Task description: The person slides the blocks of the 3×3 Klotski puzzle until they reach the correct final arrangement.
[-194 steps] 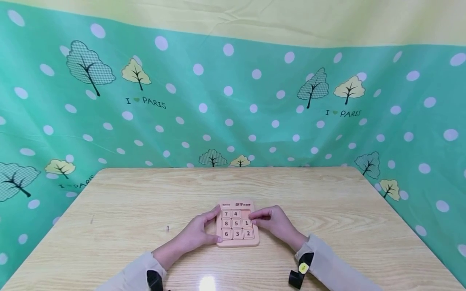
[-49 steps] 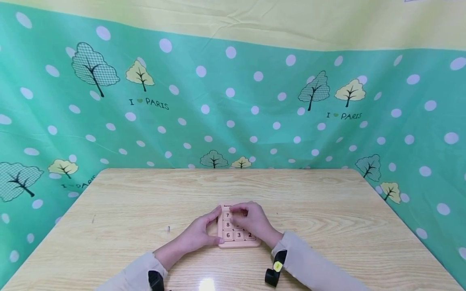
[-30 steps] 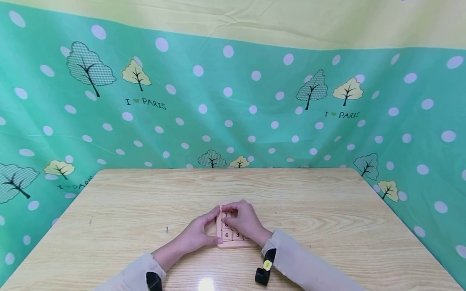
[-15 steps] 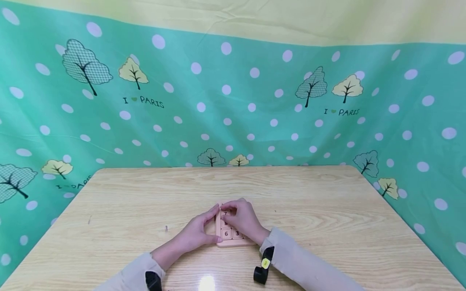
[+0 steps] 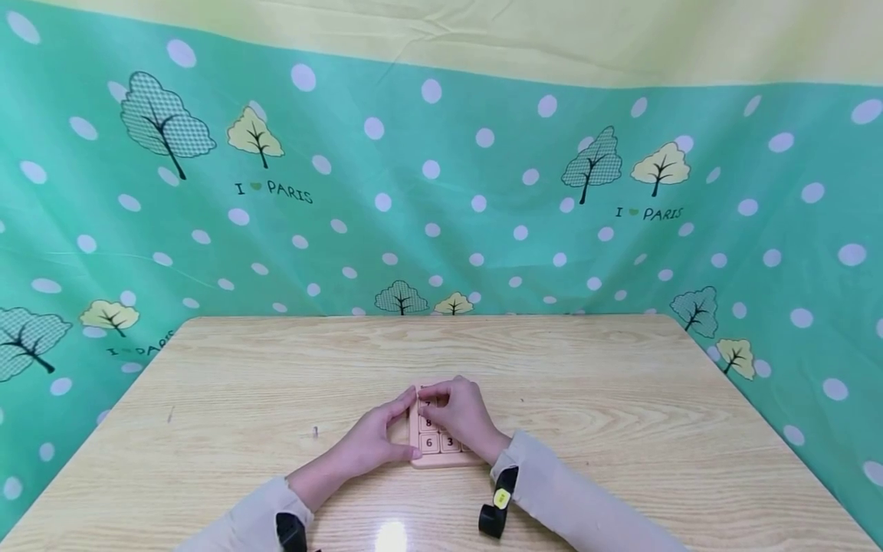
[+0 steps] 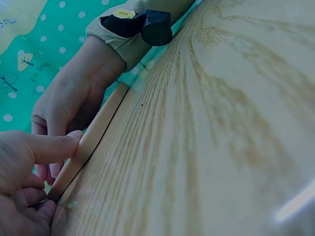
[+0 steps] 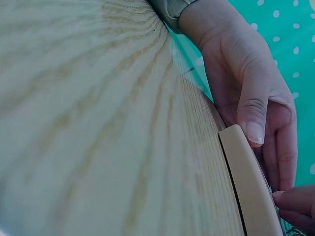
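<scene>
A pink sliding number puzzle [image 5: 441, 461] lies on the table in the head view. My left hand [image 5: 369, 443] grips its left side, thumb at the near corner and fingers along the far part. Over the puzzle, my right hand [image 5: 464, 415] pinches the tile marked 7 [image 5: 428, 405] between index finger and thumb. Tiles 8 [image 5: 428, 423], 6 [image 5: 428, 443] and 3 [image 5: 450, 442] show; the right hand hides the others. From the right wrist, the puzzle's edge [image 7: 246, 177] appears below the right thumb.
A light wood-grain table [image 5: 276, 360] surrounds the puzzle. Behind it hangs a green dotted curtain [image 5: 331, 253] with printed trees. Each wrist carries a black strap; the right one holds a small camera [image 5: 492, 521].
From the puzzle's right column, my right hand has moved left across the top row to tile 7. During the last second it barely moves. My left hand keeps its grip.
</scene>
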A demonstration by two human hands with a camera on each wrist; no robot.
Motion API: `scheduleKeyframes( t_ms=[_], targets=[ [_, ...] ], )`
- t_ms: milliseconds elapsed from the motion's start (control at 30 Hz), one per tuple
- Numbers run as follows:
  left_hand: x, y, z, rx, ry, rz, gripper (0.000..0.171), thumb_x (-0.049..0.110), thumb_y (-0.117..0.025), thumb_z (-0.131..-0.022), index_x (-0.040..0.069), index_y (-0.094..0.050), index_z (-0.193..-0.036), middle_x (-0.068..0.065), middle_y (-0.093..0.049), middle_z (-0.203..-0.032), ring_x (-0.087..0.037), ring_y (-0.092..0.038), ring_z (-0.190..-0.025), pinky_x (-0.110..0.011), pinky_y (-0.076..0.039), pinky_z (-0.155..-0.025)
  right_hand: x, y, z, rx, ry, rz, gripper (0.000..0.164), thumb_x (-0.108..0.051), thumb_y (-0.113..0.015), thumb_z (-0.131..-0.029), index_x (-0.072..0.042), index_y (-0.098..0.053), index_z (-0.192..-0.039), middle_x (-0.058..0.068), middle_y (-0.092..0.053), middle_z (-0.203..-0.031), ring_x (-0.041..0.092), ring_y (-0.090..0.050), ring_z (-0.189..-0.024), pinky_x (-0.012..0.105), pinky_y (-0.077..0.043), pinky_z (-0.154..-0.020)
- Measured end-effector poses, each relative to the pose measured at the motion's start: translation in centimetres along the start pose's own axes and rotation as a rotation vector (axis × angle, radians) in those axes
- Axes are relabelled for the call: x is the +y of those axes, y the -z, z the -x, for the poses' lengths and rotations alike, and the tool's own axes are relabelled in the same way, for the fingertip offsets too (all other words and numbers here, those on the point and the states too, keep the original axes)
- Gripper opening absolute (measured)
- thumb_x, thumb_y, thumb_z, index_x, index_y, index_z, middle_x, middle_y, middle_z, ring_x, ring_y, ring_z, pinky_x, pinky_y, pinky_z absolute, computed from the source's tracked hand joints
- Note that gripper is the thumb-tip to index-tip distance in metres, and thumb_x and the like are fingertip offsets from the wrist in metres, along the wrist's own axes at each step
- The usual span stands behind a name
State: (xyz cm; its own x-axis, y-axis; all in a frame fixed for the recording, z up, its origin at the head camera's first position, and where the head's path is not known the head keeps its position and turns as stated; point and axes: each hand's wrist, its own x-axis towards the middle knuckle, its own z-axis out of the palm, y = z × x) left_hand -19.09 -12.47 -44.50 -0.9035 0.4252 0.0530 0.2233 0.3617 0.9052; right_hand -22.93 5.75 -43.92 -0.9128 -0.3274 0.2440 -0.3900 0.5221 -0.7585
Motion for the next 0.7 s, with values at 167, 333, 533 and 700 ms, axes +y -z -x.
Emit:
scheduleKeyframes(
  t_ms=[167,333,533,700],
  targets=[
    [0.12,0.04,0.08,0.008,0.007,-0.012,0.092,0.015,-0.081,-0.072,-0.005,-0.028,-0.144,-0.017,-0.025,-0.152,-0.034,-0.021,-0.14,-0.047,-0.014,-0.114,0.02,-0.14,-0.1,-0.002,0.012,0.006,0.022,-0.011,-0.077,-0.076,-0.013,-0.076,-0.098,-0.004,-0.073,-0.09,0.013,-0.049,-0.072,0.021,-0.038,-0.062],
    [0.2,0.05,0.12,0.012,0.014,-0.033,0.092,0.017,-0.081,-0.071,-0.004,-0.029,-0.144,-0.016,-0.025,-0.152,-0.034,-0.021,-0.14,-0.047,-0.015,-0.114,-0.14,-0.15,-0.12,-0.007,0.005,-0.01,0.021,-0.009,-0.076,-0.077,-0.012,-0.076,-0.097,-0.003,-0.072,-0.089,0.015,-0.049,-0.073,0.022,-0.037,-0.064],
    [0.34,0.09,0.15,0.002,0.018,-0.015,0.092,0.017,-0.081,-0.072,-0.003,-0.028,-0.145,-0.016,-0.024,-0.152,-0.034,-0.02,-0.14,-0.047,-0.014,-0.114,-0.24,0.0,0.01,-0.009,0.012,-0.004,0.02,-0.008,-0.075,-0.077,-0.011,-0.075,-0.097,-0.002,-0.073,-0.091,0.014,-0.05,-0.076,0.023,-0.037,-0.068],
    [0.44,0.08,0.1,-0.004,0.011,-0.012,0.092,0.017,-0.081,-0.072,-0.003,-0.029,-0.145,-0.017,-0.024,-0.152,-0.033,-0.02,-0.14,-0.046,-0.013,-0.114,-0.24,0.36,0.23,-0.007,-0.006,0.007,0.021,-0.008,-0.074,-0.076,-0.011,-0.075,-0.097,-0.001,-0.073,-0.093,0.013,-0.051,-0.078,0.022,-0.039,-0.069]
  ],
)
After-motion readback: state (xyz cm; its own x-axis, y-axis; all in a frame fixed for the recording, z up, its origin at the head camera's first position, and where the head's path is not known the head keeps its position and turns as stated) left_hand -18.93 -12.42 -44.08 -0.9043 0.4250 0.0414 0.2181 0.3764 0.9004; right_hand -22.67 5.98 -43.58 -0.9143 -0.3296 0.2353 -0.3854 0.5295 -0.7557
